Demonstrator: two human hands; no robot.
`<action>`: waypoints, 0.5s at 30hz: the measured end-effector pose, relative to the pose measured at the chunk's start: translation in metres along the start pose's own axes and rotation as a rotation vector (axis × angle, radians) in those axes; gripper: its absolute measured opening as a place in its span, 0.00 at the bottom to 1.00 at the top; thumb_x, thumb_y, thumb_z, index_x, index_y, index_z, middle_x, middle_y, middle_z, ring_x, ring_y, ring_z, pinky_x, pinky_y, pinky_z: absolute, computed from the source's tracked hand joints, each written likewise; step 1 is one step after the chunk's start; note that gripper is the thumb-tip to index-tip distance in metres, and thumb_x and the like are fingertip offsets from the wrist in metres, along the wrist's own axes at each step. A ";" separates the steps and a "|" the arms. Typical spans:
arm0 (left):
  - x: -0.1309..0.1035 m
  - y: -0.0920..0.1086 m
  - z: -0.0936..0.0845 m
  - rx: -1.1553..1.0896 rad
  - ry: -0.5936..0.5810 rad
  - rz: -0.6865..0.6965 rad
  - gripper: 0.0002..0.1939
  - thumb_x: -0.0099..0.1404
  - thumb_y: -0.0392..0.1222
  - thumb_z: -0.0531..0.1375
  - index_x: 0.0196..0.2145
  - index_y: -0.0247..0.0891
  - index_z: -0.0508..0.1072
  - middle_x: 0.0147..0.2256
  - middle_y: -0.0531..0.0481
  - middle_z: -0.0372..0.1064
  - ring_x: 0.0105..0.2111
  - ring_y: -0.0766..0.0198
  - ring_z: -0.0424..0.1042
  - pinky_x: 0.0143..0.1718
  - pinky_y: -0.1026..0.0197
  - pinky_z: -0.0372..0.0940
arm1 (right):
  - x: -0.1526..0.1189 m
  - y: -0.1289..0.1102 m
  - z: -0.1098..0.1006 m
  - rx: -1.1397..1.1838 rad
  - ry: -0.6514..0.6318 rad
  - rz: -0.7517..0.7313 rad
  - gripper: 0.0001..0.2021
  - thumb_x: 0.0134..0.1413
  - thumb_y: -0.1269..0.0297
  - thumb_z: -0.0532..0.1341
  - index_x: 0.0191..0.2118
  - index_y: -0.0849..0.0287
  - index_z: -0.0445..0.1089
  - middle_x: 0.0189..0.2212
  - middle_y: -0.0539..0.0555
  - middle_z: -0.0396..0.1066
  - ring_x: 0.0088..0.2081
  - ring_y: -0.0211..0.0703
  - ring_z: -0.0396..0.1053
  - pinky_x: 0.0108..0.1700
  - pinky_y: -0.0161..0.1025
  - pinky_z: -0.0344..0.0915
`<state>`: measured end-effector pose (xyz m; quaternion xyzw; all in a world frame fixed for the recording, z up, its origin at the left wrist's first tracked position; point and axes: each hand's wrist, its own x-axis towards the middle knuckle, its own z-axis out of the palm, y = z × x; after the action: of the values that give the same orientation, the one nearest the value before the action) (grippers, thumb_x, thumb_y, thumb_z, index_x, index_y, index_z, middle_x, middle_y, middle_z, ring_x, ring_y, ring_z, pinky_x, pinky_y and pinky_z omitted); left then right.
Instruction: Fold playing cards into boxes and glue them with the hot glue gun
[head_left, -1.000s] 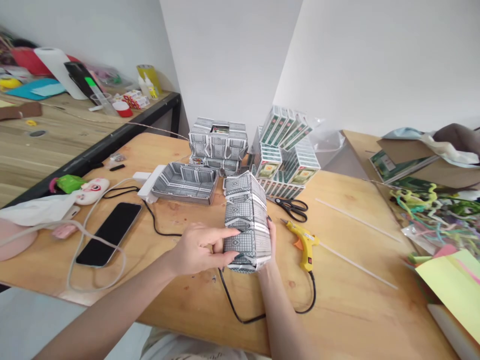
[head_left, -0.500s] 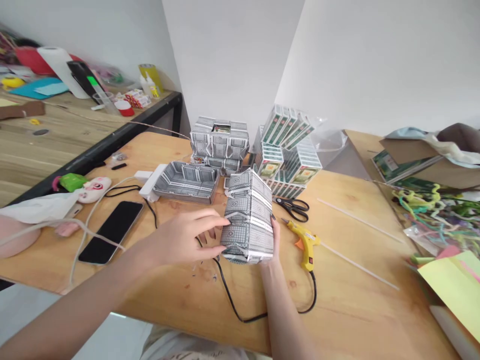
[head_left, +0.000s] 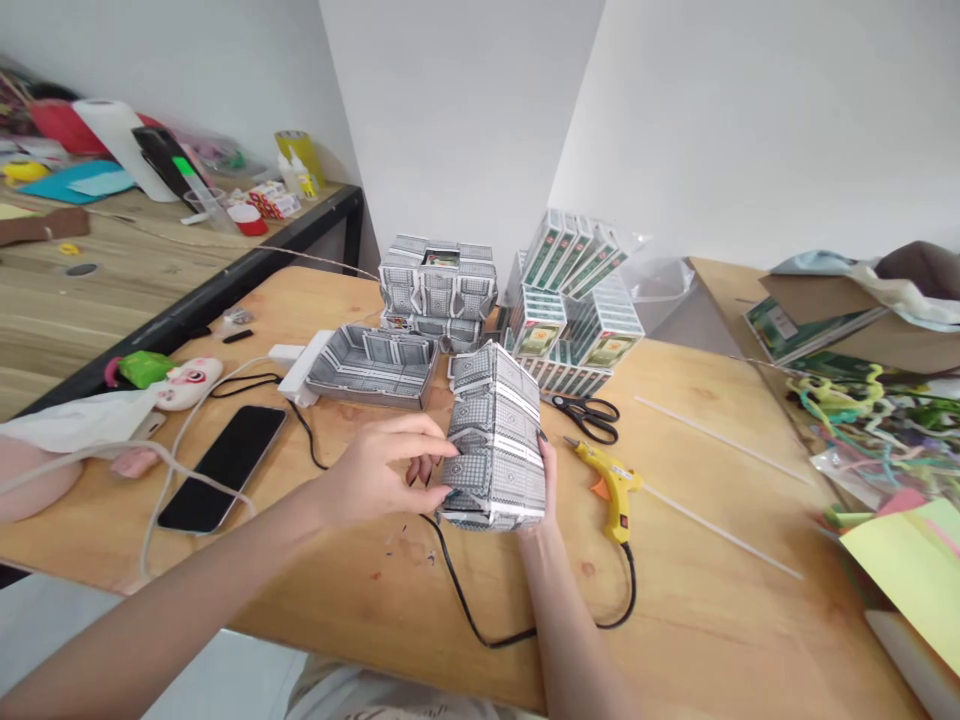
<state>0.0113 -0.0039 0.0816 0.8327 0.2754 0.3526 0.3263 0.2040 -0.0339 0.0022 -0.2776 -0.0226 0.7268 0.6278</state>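
A grey-and-white patterned box built from folded playing cards is held tilted above the table in front of me. My right hand supports it from its right side and underneath, and most of those fingers are hidden behind it. With thumb and index finger, my left hand grips the folded card edge at the lower left of the box; its other fingers curl behind. Just right of the box lie a yellow glue gun and black-handled scissors. Behind it is an open tray of the same cards.
A larger card structure and stacked card packs stand against the wall. At left lie a phone, white cables and a white power strip. Thin glue sticks and colourful pipe cleaners are at right. The black gun cord loops nearest me.
The card box has tilted slightly and shifted a little down and left. My left fingers have stayed on its lower left edge, with the curled fingers now showing more.
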 end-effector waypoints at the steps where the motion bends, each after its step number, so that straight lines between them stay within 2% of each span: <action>1: 0.000 0.001 0.000 -0.011 0.001 0.011 0.11 0.53 0.33 0.63 0.37 0.37 0.75 0.32 0.50 0.70 0.20 0.74 0.66 0.20 0.71 0.64 | -0.001 -0.001 0.001 -0.004 0.008 -0.016 0.15 0.47 0.53 0.61 0.38 0.56 0.75 0.37 0.51 0.77 0.41 0.48 0.74 0.50 0.46 0.67; 10: -0.003 0.004 -0.001 -0.011 -0.024 0.003 0.09 0.57 0.33 0.61 0.37 0.36 0.76 0.32 0.49 0.71 0.23 0.72 0.69 0.25 0.68 0.67 | -0.006 -0.002 0.009 -0.024 -0.036 0.036 0.17 0.45 0.51 0.61 0.36 0.56 0.76 0.38 0.52 0.77 0.43 0.51 0.73 0.49 0.50 0.68; 13: -0.003 0.007 -0.005 -0.003 -0.065 -0.054 0.08 0.58 0.35 0.61 0.37 0.35 0.76 0.32 0.49 0.70 0.24 0.71 0.69 0.27 0.68 0.67 | -0.003 -0.001 0.006 -0.040 -0.013 0.047 0.18 0.43 0.50 0.62 0.36 0.57 0.75 0.37 0.52 0.77 0.44 0.53 0.73 0.50 0.52 0.67; 15: -0.002 0.011 -0.010 0.037 -0.124 -0.139 0.09 0.58 0.36 0.60 0.38 0.35 0.76 0.33 0.49 0.70 0.26 0.71 0.70 0.29 0.68 0.67 | 0.000 -0.001 0.002 -0.050 0.022 0.027 0.17 0.42 0.52 0.63 0.36 0.57 0.75 0.36 0.51 0.78 0.43 0.51 0.73 0.49 0.49 0.68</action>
<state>0.0052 -0.0090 0.0943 0.8376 0.3185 0.2716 0.3510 0.2038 -0.0329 0.0044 -0.3014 -0.0301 0.7316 0.6108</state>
